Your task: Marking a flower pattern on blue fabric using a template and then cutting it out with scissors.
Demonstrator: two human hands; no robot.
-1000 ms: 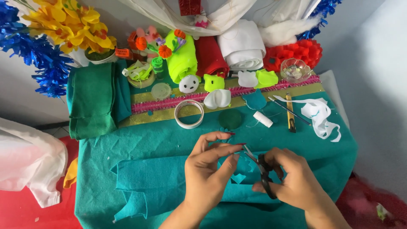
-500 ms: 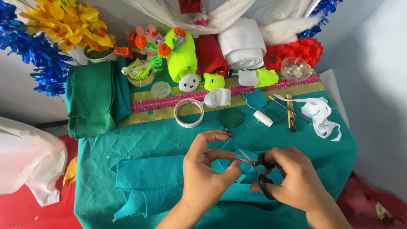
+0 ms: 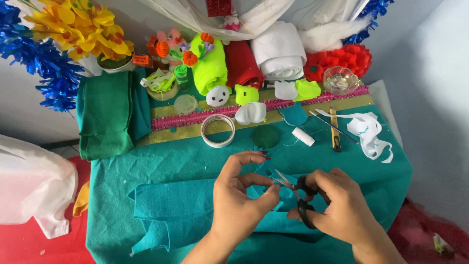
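Observation:
My left hand (image 3: 242,203) pinches a small teal felt piece (image 3: 273,188) between thumb and fingers, just above a larger sheet of teal felt (image 3: 181,210) spread on the table. My right hand (image 3: 337,208) grips black-handled scissors (image 3: 299,195), whose open blades point left and up into the small felt piece. Both hands sit close together at the lower middle of the view.
A roll of tape (image 3: 218,130), a dark green felt disc (image 3: 265,137), a white thread spool (image 3: 303,136), a pen (image 3: 332,126) and white scraps (image 3: 371,132) lie beyond the hands. Folded green felt (image 3: 105,115), felt rolls and yellow flowers (image 3: 80,27) stand at the back.
The scissors have swung from lying lower right to pointing at the small felt piece, blades open. My left fingers have shifted slightly around the piece.

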